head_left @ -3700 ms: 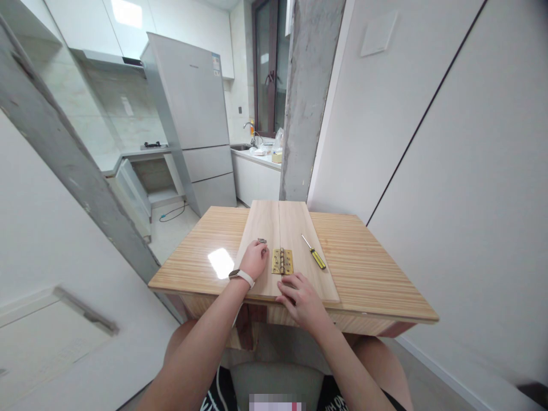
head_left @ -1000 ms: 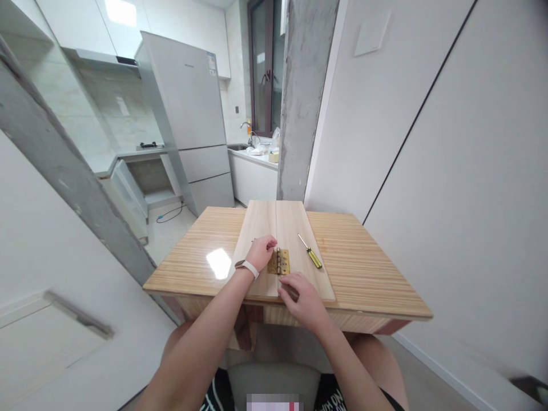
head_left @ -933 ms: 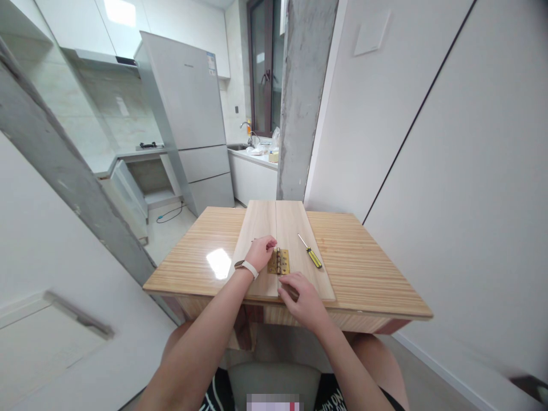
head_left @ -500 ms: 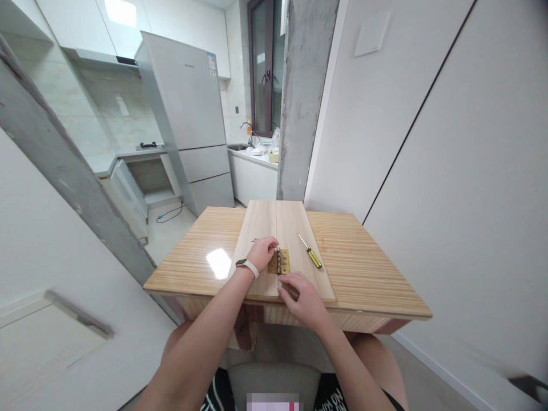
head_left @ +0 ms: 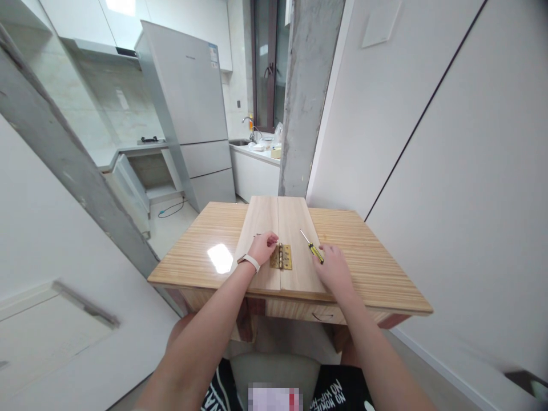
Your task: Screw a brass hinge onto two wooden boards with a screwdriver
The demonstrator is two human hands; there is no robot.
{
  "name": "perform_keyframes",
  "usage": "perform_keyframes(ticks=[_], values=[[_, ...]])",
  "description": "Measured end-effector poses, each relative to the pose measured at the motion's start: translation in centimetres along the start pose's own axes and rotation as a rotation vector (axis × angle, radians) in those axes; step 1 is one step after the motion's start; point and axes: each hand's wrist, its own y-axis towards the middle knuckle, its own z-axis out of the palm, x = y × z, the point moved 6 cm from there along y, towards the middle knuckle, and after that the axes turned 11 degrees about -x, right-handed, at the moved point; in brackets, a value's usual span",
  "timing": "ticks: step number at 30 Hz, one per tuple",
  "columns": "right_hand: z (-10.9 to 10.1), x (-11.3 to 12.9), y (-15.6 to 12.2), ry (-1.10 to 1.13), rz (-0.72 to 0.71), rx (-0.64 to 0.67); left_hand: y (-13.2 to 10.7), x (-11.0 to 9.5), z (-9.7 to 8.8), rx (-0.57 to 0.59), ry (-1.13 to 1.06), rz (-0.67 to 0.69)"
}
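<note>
A brass hinge (head_left: 281, 257) lies open across the seam between two pale wooden boards (head_left: 295, 220). My left hand (head_left: 262, 248) rests at the hinge's upper left, its fingers curled together in a pinch; whatever is between them is too small to make out. To the right, my right hand (head_left: 335, 268) has its thumb and fingers around the handle end of a yellow-and-black screwdriver (head_left: 314, 250). The screwdriver lies on the right board, its shaft pointing away from me. Small dark pieces, perhaps screws (head_left: 257, 234), lie beyond my left hand, partly hidden.
The boards sit on a striped wooden table (head_left: 377, 260) with a drawer at its front. Behind it stand a grey concrete pillar (head_left: 306, 103) and a tall refrigerator (head_left: 188, 91). A white wall (head_left: 449, 188) runs along the right.
My right hand has moved from the hinge's near edge rightward to the screwdriver handle and closed on it. My left hand stays by the hinge. The view has shifted slightly.
</note>
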Motion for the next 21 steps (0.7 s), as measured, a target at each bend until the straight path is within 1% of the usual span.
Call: perform_keyframes(ticks=[4, 7, 9, 12, 16, 18, 21], values=[[1.4, -0.1, 0.0, -0.074, 0.000, 0.064, -0.1, 0.1, 0.0, -0.003, -0.035, -0.016], [1.7, 0.0, 0.1, -0.068, -0.007, 0.038, -0.2, 0.0, 0.0, -0.005, -0.054, -0.031], [1.4, 0.1, 0.4, -0.013, -0.009, -0.009, -0.3, 0.0, -0.1, -0.011, -0.054, -0.040], [-0.2, 0.2, 1.6, 0.148, 0.030, -0.134, -0.3, 0.0, -0.2, -0.015, -0.056, -0.040], [-3.9, 1.4, 4.5, 0.401, 0.026, -0.304, -0.3, 0.2, -0.1, -0.008, -0.076, -0.041], [-5.4, 2.4, 6.3, 0.469, 0.000, -0.293, -0.2, 0.4, -0.1, -0.009, -0.078, -0.040], [-6.7, 5.1, 8.4, 0.518, -0.122, -0.150, -0.2, 0.6, 0.0, -0.012, -0.082, -0.034]])
